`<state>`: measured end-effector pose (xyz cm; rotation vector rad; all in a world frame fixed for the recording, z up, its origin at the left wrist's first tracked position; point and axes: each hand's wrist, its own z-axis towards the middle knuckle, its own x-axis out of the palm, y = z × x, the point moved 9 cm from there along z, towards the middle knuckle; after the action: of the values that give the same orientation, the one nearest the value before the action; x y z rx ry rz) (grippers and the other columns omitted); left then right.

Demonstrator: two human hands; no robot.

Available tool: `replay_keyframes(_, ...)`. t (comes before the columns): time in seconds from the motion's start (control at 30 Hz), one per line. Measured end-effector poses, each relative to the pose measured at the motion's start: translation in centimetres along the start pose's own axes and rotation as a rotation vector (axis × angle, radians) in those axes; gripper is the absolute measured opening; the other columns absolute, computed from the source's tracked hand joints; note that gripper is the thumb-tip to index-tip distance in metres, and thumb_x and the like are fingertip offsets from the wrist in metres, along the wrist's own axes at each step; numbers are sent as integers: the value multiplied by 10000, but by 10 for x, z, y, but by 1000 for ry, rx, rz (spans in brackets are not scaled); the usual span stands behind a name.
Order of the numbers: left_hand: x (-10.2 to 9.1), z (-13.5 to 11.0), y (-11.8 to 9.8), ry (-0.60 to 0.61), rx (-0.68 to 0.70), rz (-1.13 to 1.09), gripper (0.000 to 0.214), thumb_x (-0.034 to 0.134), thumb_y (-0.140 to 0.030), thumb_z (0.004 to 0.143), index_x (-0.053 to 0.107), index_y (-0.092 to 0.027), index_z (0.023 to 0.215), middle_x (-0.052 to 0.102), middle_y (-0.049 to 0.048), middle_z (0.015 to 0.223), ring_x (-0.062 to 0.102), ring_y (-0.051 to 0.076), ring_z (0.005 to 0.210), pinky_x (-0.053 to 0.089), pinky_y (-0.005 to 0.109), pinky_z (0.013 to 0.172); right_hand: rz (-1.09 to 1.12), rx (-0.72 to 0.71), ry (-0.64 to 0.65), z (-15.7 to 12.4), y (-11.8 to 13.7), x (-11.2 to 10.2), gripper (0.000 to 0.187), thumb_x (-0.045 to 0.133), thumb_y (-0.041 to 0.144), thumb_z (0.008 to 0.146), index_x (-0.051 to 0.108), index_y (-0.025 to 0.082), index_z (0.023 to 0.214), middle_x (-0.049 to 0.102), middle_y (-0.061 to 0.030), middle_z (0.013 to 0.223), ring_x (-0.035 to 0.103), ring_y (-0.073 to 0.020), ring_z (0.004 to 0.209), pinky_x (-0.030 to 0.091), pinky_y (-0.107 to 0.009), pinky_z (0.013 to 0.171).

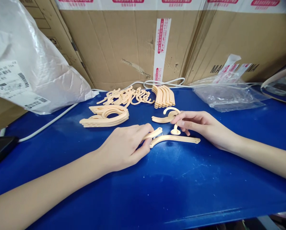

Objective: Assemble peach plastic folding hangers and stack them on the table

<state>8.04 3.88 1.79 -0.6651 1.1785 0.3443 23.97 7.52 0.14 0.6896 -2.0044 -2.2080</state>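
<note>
My left hand (128,145) is closed around a beige plastic hanger arm (154,133), whose holed end sticks out past the fingertips. Between the thumb and fingers of my right hand (197,123) is a beige hanger hook (175,131), its round base pointing down and its curved top rising above the fingers. A second hanger arm (176,138) lies on the blue table (171,185) just below both hands. Behind my right fingers rests another curved beige piece (160,119), partly hidden by the hook and hand.
Stacked beige hanger parts (104,120) lie left of centre. Farther back are a pile of hooks (119,96) and a row of hanger arms (164,96). A white cable (49,124), a plastic parcel bag (61,76), clear plastic wrap (224,95) and cardboard boxes (121,41) border the table.
</note>
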Motion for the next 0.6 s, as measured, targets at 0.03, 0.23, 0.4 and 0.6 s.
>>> replay_keyframes(0.03, 0, 0, 0, -4, 2, 1, 256, 315, -265, 965, 552, -171, 988, 636, 18, 830, 573, 157, 708, 381, 272, 608, -10, -5, 1, 0, 0, 0, 173, 656, 360, 847, 737, 232, 933, 649, -9, 829, 502, -96, 620, 433, -244, 581)
replay_keyframes(0.23, -1, 0, -1, -36, 40, 12, 241, 334, -254, 960, 544, -171, 1044, 651, 29, 901, 584, 156, 752, 400, 273, 625, -14, 4, -24, -1, -2, -2, 202, 686, 376, 821, 763, 261, 969, 699, -25, 969, 524, -104, 636, 445, -263, 582)
replay_keyframes(0.4, -4, -2, -5, -79, 88, 27, 251, 353, -283, 984, 522, -173, 1133, 666, 42, 985, 613, 160, 807, 433, 269, 661, 46, 20, -91, 0, -3, -6, 201, 737, 363, 770, 774, 263, 940, 719, -32, 1011, 521, -99, 629, 440, -260, 559)
replay_keyframes(0.6, -5, -3, -9, -114, 141, 78, 286, 340, -300, 1017, 517, -186, 1212, 658, 37, 967, 614, 164, 849, 445, 259, 682, 60, 31, -69, 0, -6, -5, 176, 765, 356, 747, 780, 289, 909, 709, -9, 964, 516, -88, 618, 439, -252, 560)
